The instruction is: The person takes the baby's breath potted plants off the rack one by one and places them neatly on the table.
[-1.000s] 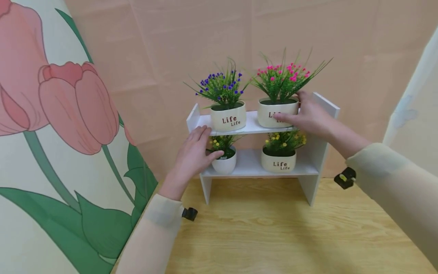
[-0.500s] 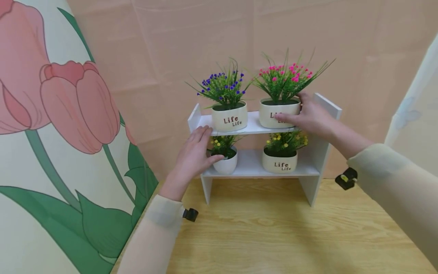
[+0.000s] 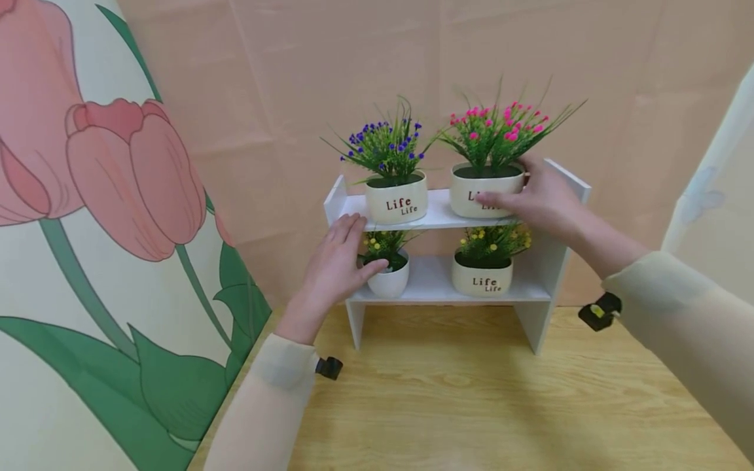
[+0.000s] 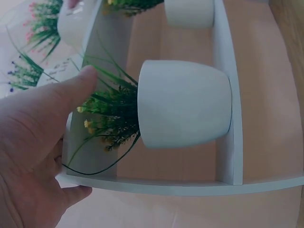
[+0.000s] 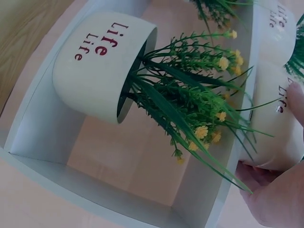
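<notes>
My right hand (image 3: 546, 199) holds a cream oval flower pot (image 3: 462, 193) with pink flowers (image 3: 511, 121), on the right of the white shelf's (image 3: 432, 206) upper board. The thumb lies across the pot's lettered front; the other fingers go round its right end, partly hidden. At the upper board's left end, my left hand (image 3: 332, 261) rests on the shelf with fairly straight fingers. Its thumb is spread in front of a small white pot (image 4: 185, 104) with yellow flowers below. Beside the left fingertips stands a cream pot (image 3: 396, 199) with purple flowers.
Another lettered pot (image 5: 95, 71) with yellow flowers stands on the right of the lower board. The shelf stands on a wood-grain surface (image 3: 459, 392), against a pinkish cloth backdrop (image 3: 330, 65). A tulip-printed panel (image 3: 135, 183) rises at the left.
The pink-flowered pot has shifted slightly up and to the right in my right hand, its flowers leaning further right. My left hand has stayed at the shelf's left end.
</notes>
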Available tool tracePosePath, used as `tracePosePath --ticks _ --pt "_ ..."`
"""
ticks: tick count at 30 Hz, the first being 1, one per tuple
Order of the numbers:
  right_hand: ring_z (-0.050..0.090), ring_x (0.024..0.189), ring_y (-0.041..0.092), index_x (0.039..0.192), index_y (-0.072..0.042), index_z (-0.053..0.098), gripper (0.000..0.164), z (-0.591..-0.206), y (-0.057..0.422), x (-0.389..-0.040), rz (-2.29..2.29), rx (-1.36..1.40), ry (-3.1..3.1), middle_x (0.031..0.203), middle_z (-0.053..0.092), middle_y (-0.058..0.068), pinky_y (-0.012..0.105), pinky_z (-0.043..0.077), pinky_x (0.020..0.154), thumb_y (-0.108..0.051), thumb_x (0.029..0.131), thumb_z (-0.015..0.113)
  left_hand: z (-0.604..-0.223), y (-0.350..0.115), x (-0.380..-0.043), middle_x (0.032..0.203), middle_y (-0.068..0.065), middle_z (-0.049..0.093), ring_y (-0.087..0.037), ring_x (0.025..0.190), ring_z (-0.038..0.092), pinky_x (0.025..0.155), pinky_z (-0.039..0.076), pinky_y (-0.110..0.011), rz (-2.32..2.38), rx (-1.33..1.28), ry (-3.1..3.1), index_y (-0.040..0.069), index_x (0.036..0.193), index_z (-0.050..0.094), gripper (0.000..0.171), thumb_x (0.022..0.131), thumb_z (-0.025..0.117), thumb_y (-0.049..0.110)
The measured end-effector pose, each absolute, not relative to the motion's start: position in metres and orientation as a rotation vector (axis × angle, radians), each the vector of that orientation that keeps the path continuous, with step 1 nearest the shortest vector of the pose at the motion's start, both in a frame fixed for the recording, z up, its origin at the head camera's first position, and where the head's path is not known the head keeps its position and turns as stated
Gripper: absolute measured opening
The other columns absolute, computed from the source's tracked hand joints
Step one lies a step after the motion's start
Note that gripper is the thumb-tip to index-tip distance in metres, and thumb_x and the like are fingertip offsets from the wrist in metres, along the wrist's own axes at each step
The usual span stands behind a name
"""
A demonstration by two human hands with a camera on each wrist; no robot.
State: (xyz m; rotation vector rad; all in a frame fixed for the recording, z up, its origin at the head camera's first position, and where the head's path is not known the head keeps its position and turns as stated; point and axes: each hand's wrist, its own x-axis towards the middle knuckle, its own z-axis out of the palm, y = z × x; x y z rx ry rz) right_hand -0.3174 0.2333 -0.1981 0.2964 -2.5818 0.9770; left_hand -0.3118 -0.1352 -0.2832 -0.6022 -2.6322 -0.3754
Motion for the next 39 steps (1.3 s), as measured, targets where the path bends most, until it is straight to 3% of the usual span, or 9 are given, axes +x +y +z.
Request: tracePosePath --ticks 10,20,29,35,39 --pt "0.06 0.106 0.03 0.165 -0.013 0.044 0.104 -0.195 0.235 -0.293 1.055 0.22 -2.559 0.132 0.065 0.018 0.035 0.05 0.071 -0.07 0.088 0.085 -0.282 -0.134 -0.31 0.178 -0.016 0.031 -0.033 0.166 0.023 0.135 0.022 -0.048 -0.371 -0.592 -2.643 0.006 0.172 0.033 0.094 0.105 0.066 0.064" --pt "0.061 0.135 0.034 0.173 -0.015 0.031 0.111 -0.196 0.238 -0.262 1.202 0.226 -2.548 0.152 0.061 0.018 0.026 0.051 0.085 -0.064 0.09 0.086 -0.282 -0.134 -0.309 0.179 -0.015 0.029 -0.032 0.167 0.021 0.136 0.019 -0.047 -0.396 -0.584 -2.64 0.005 0.172 0.033 0.082 0.114 0.049 0.06" --pt "0.06 0.142 0.04 0.165 -0.015 0.044 0.094 -0.207 0.237 -0.235 1.258 0.271 -2.511 0.151 0.059 0.008 0.01 0.054 0.082 -0.055 0.092 0.089 -0.284 -0.138 -0.31 0.179 -0.013 0.028 -0.03 0.167 0.02 0.135 0.02 -0.047 -0.422 -0.599 -2.645 0.006 0.173 0.033 0.085 0.112 0.053 0.062" --pt "0.059 0.142 0.044 0.164 -0.011 0.044 0.096 -0.216 0.236 -0.225 1.21 0.255 -2.53 0.155 0.058 0.012 0.005 0.05 0.079 -0.056 0.092 0.089 -0.286 -0.142 -0.307 0.178 -0.014 0.032 -0.032 0.166 0.024 0.134 0.024 -0.05 -0.467 -0.61 -2.604 0.004 0.171 0.037 0.084 0.11 0.061 0.058" --pt "0.062 0.139 0.043 0.167 -0.014 0.043 0.096 -0.224 0.237 -0.217 1.201 0.264 -2.529 0.154 0.061 0.012 0.005 0.048 0.08 -0.053 0.093 0.089 -0.287 -0.142 -0.308 0.177 -0.015 0.034 -0.033 0.166 0.026 0.134 0.025 -0.049 -0.428 -0.624 -2.586 0.003 0.171 0.037 0.085 0.11 0.061 0.059"
